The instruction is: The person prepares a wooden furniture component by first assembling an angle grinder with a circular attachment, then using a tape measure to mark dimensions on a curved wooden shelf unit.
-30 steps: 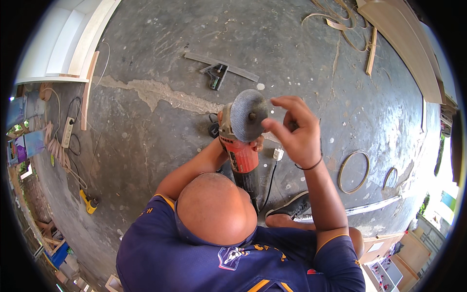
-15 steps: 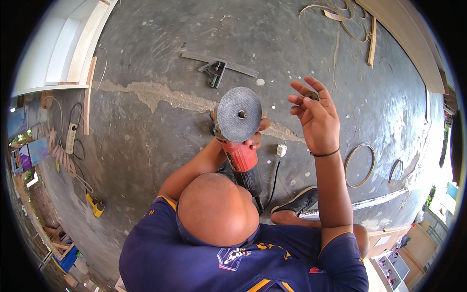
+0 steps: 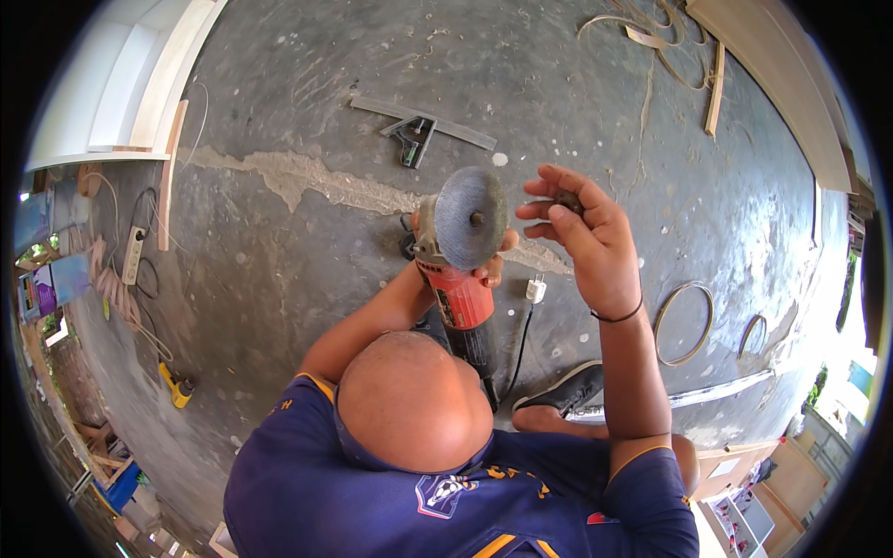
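Head view: our left hand [image 3: 490, 272] grips the red grinder [image 3: 465, 303], seemingly to steady its exposed disc [image 3: 458, 216]; our right hand [image 3: 601, 249], apart, holds a small dark piece [image 3: 569, 202] clear.

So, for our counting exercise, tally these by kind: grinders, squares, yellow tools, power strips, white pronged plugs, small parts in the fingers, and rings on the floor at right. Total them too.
Angle grinder: 1
Combination square: 1
Yellow tool: 1
Power strip: 1
White pronged plug: 1
Small dark part: 1
Rings: 2
Total: 8
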Demonstrator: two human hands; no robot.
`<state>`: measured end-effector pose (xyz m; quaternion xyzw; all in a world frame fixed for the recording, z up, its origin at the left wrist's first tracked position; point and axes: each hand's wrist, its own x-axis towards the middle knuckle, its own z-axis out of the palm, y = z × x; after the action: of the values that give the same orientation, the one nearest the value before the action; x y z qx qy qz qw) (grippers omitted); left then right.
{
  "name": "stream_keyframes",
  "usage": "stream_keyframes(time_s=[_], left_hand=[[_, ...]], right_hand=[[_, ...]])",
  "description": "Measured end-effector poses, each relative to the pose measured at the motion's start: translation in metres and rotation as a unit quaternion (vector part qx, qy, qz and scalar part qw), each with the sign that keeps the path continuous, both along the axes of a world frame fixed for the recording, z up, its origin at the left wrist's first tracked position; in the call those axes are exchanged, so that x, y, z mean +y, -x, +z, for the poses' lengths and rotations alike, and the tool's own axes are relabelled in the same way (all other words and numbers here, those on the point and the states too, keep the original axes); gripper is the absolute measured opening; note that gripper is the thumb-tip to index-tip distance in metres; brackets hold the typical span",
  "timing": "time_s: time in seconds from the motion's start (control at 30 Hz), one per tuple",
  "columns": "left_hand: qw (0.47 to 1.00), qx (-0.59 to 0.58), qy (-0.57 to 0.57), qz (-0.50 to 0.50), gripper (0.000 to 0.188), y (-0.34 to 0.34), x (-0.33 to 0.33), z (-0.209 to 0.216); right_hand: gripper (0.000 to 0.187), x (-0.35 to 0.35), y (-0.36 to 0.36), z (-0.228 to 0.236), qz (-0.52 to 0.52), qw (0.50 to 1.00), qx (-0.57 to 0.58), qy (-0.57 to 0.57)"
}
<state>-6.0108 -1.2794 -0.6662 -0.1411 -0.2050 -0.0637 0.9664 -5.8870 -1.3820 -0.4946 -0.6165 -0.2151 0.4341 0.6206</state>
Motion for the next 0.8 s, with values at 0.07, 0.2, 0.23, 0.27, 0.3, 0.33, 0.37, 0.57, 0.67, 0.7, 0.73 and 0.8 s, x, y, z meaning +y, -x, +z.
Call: stream_keyframes(time_s=[0.07,0.2,0.23,0.27,0.3,0.33,0.37,0.57,0.67,0.7,0.73,0.8], left_hand=[[0.999,-0.024,0.017,0.016,0.09,-0.001,-0.002,-0.002],[0.999,-0.028,0.013,0.025,0.087,-0.006,-0.004,0.004],[0.999,-0.022,0.012,0.025,0.086,-0.004,-0.003,0.003],[0.999,-0.016,0.012,0.025,0.086,-0.003,-0.003,0.002],[1.0,-0.011,0.009,0.024,0.086,-0.003,-0.002,0.001],[1.0,-0.01,0.007,0.026,0.086,-0.003,-0.002,0.001],[1.0,-0.008,0.004,0.027,0.086,-0.004,-0.002,0.0],[0.999,-0.003,-0.009,0.042,0.088,-0.001,-0.003,0.001],[0.999,0.013,-0.018,0.024,0.089,-0.001,-0.002,0.004],[0.999,0.025,-0.025,0.001,0.09,-0.001,0.001,0.004],[0.999,0.026,-0.023,-0.002,0.089,-0.001,0.001,0.003],[1.0,0.018,-0.009,0.011,0.086,-0.001,-0.004,-0.001]], right_hand=[[0.036,0.0,-0.003,0.003,0.015,0.999,0.034,0.021],[0.035,-0.008,-0.013,0.001,0.019,0.996,0.079,0.037],[0.037,-0.008,-0.014,-0.001,0.026,0.995,0.089,0.02],[0.039,-0.008,-0.014,-0.003,0.033,0.994,0.1,0.003],[0.04,-0.007,-0.014,-0.003,0.042,0.993,0.111,-0.016],[0.043,-0.007,-0.014,-0.002,0.044,0.992,0.113,-0.018],[0.045,-0.007,-0.014,0.001,0.046,0.992,0.116,-0.019],[0.047,-0.005,-0.009,-0.002,0.059,0.997,0.055,-0.004],[0.045,-0.007,-0.007,0.0,0.063,0.998,0.013,0.017],[0.044,-0.007,-0.006,0.001,0.064,0.998,0.006,0.024],[0.043,-0.007,-0.005,-0.001,0.055,0.998,-0.023,0.027],[0.042,-0.006,-0.001,-0.007,0.037,0.995,-0.082,0.034]])
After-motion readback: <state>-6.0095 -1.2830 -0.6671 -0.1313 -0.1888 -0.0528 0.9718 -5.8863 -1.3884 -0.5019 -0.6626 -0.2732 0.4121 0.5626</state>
